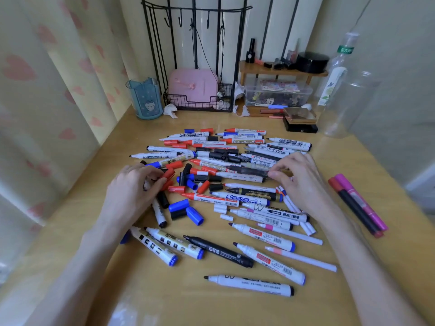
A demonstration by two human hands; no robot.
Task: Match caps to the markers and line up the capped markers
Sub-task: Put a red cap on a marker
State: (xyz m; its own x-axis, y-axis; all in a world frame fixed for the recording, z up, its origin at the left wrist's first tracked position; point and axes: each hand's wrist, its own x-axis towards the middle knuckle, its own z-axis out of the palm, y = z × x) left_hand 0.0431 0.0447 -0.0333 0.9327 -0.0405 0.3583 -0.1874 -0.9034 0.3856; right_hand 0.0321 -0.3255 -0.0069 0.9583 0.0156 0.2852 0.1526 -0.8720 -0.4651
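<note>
Left hand [138, 184]: centre-left of the frame, at the left edge of the pile; its fingers [150, 169] and thumb are curled round a red cap [168, 174], whose long axis runs from lower left to upper right.
Right hand [299, 180]: centre-right, its fingers [275, 174] bunched together at the right ends of the markers in the pile; it cannot be told whether they pinch one.
Marker pile [230, 158]: middle of the counter [235, 311]; most are uncapped and lie roughly left to right, tips toward the left.
Blue caps [186, 209]: loose, just below the pile's centre.
Black marker [219, 251]: lower centre, uncapped, tip to the upper left.
White marker [249, 282]: nearest the bottom edge, almost level, tip to the left.
Capped pair [360, 205]: right side, well apart from the pile; a pink and a red-and-black marker lie touching side by side, running from upper left to lower right.
</note>
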